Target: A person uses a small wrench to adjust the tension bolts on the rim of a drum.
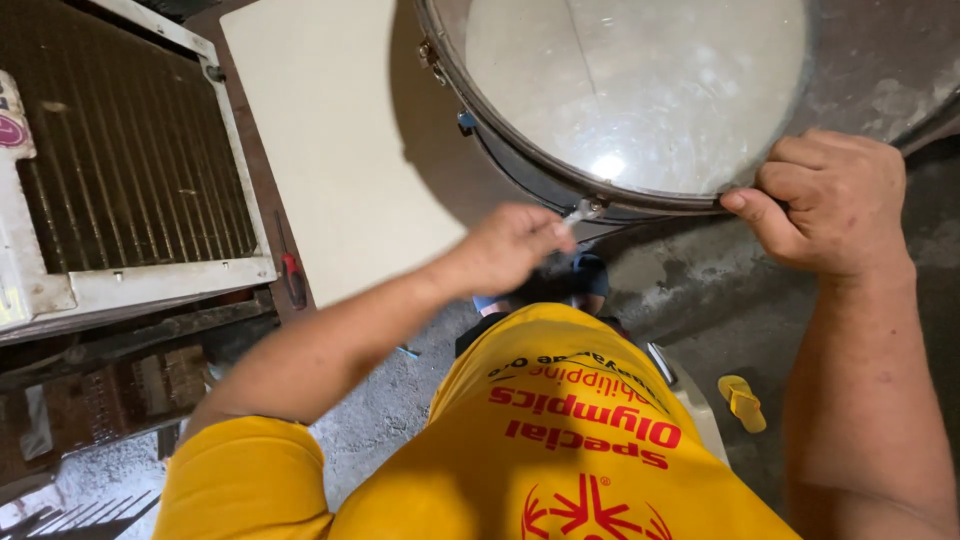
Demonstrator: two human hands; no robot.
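Drum (640,90) on its side before the knees, right hand (830,205) clamped on rim, left hand (510,245) pinching key (580,211) at near lug: best turned in small, even steps, rim held steady, key seated square.

A pink round sticker (12,132) (perhaps a label) sits on the white frame (150,280), far left.

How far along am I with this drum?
Done: the clear drumhead sits under the metal hoop. In hand: your left hand turns a small metal key at one rim lug while your right hand grips the hoop. How tight the other lugs are can't be judged.
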